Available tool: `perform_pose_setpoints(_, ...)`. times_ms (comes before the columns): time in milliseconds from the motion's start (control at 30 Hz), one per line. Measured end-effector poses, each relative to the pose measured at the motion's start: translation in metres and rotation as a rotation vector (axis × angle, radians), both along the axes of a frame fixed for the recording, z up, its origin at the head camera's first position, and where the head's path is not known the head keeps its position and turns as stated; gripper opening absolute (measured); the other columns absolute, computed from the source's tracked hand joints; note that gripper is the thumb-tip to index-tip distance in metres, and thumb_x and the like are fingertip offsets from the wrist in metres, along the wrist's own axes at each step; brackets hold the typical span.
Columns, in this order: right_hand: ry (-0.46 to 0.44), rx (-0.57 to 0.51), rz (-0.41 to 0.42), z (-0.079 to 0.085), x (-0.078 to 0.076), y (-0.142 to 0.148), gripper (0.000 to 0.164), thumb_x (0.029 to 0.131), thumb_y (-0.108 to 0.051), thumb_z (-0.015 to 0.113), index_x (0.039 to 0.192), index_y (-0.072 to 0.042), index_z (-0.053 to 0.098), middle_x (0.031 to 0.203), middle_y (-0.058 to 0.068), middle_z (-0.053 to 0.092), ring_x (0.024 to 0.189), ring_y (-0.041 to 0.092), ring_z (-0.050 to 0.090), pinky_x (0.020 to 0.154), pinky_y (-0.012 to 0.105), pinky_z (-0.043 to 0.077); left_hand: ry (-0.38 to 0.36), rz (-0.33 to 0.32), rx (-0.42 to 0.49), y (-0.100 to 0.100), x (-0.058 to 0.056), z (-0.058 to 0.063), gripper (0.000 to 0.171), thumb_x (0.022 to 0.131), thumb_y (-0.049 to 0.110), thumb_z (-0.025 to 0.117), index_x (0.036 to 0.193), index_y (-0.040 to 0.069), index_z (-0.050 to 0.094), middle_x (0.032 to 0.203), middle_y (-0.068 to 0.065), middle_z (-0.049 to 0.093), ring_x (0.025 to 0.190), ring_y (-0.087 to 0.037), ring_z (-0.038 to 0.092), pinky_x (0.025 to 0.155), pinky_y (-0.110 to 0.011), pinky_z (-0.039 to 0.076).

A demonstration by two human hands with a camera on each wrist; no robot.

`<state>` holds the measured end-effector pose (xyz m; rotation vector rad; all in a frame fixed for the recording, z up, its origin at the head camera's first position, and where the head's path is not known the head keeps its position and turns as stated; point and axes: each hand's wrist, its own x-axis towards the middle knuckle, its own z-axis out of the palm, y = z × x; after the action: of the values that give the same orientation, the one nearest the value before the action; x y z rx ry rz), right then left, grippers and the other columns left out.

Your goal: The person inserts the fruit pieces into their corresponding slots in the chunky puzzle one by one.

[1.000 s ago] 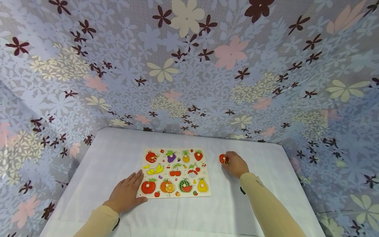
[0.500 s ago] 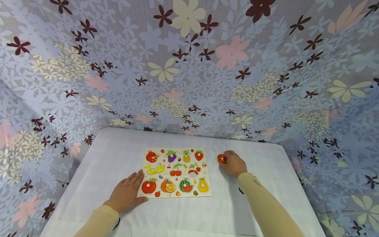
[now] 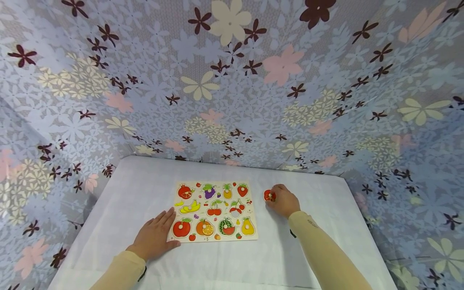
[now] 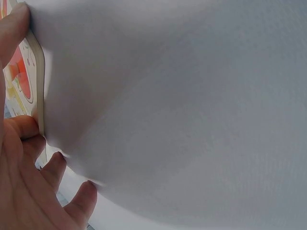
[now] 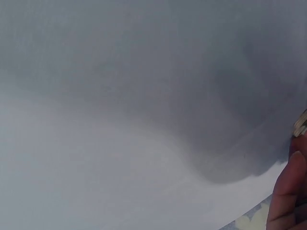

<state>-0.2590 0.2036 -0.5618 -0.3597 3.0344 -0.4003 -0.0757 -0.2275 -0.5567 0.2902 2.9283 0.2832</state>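
A fruit peg puzzle board (image 3: 217, 195) lies flat on the white-covered table, with knobbed pictures of fruit on it. My left hand (image 3: 154, 235) rests flat at its lower left corner, fingers along the left edge and thumb at the bottom edge. In the left wrist view the thumb and fingertips of that hand (image 4: 29, 163) touch the board's rim (image 4: 40, 86). Right of the board, my right hand (image 3: 284, 201) pinches a red puzzle piece (image 3: 268, 195) with a pale knob. The fingers partly cover it, so its fruit is unclear. Only this piece's edge (image 5: 300, 125) shows in the right wrist view.
The table (image 3: 232, 266) has a white cloth cover. Flower-patterned fabric (image 3: 232, 100) rises along its back and both sides. On the board, the cherry picture (image 3: 237, 208) at the right of the middle row shows a whitish patch.
My right hand has moved slightly left with the red puzzle piece, towards the board. The left hand and the board have stayed in place.
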Motion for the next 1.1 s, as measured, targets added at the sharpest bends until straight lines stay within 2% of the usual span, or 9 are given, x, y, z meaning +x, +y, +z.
perform_pose_setpoints(100,-0.007,-0.004,0.001,-0.001,0.003,-0.001,0.043,0.080,-0.031,0.084,0.110,-0.004,0.068,0.130,0.016,0.057,0.096,0.030,0.064,0.087,0.049,0.054,0.000,0.003,0.007,0.001,0.001,0.002,0.098,0.081,0.058,0.075,0.151,0.001,0.039,0.159,-0.014,0.032,0.141,-0.038,0.034,0.108,-0.060,0.036)
perform_pose_setpoints(267,-0.033,0.012,0.013,-0.003,0.004,-0.001,0.050,0.081,-0.032,0.083,0.119,-0.004,0.068,0.133,0.016,0.057,0.112,0.033,0.058,0.095,0.051,0.050,-0.003,0.008,0.012,0.001,0.002,0.004,0.098,0.081,0.058,0.075,0.151,0.001,0.039,0.159,-0.014,0.031,0.142,-0.038,0.034,0.108,-0.059,0.035)
perform_pose_setpoints(367,-0.060,-0.002,0.021,-0.003,0.003,0.002,0.048,0.083,-0.030,0.081,0.121,-0.004,0.068,0.135,0.016,0.057,0.121,0.035,0.054,0.100,0.053,0.047,-0.011,0.011,0.017,0.001,0.002,0.005,0.097,0.081,0.057,0.076,0.151,0.001,0.039,0.159,-0.015,0.031,0.142,-0.038,0.034,0.108,-0.060,0.035)
perform_pose_setpoints(500,-0.069,-0.032,0.033,-0.003,0.002,0.006,0.044,0.083,-0.027,0.080,0.120,-0.005,0.068,0.134,0.015,0.058,0.122,0.034,0.054,0.102,0.053,0.045,-0.018,0.014,0.022,0.002,0.003,0.007,0.097,0.081,0.057,0.076,0.151,0.001,0.039,0.159,-0.015,0.031,0.142,-0.038,0.033,0.109,-0.060,0.034)
perform_pose_setpoints(667,-0.031,-0.018,0.056,-0.007,0.001,0.009,0.048,0.083,-0.029,0.082,0.122,-0.005,0.067,0.134,0.014,0.059,0.116,0.032,0.058,0.100,0.052,0.047,-0.015,0.012,0.005,0.001,0.001,0.002,0.099,0.080,0.058,0.076,0.152,0.001,0.038,0.160,-0.014,0.031,0.142,-0.037,0.033,0.109,-0.060,0.034)
perform_pose_setpoints(800,0.011,0.008,0.057,-0.009,0.001,0.009,0.050,0.081,-0.032,0.083,0.122,-0.007,0.068,0.129,0.011,0.062,0.101,0.026,0.062,0.093,0.049,0.052,-0.016,0.012,-0.009,0.001,0.001,-0.001,0.099,0.080,0.059,0.075,0.153,0.002,0.037,0.160,-0.013,0.030,0.143,-0.037,0.032,0.109,-0.059,0.034)
perform_pose_setpoints(933,0.051,0.041,0.062,-0.010,0.001,0.009,0.050,0.080,-0.034,0.084,0.119,-0.007,0.069,0.123,0.011,0.065,0.090,0.023,0.063,0.084,0.047,0.054,-0.016,0.016,0.006,0.001,0.001,0.000,0.099,0.080,0.058,0.076,0.152,0.002,0.038,0.160,-0.014,0.031,0.143,-0.037,0.032,0.109,-0.060,0.034)
perform_pose_setpoints(1100,0.079,0.073,0.056,-0.009,0.000,0.009,0.050,0.079,-0.037,0.083,0.116,-0.008,0.071,0.120,0.010,0.066,0.086,0.021,0.062,0.080,0.045,0.056,-0.009,0.009,-0.001,0.000,0.001,0.001,0.098,0.080,0.058,0.076,0.152,0.002,0.039,0.159,-0.014,0.032,0.142,-0.037,0.033,0.109,-0.059,0.034)
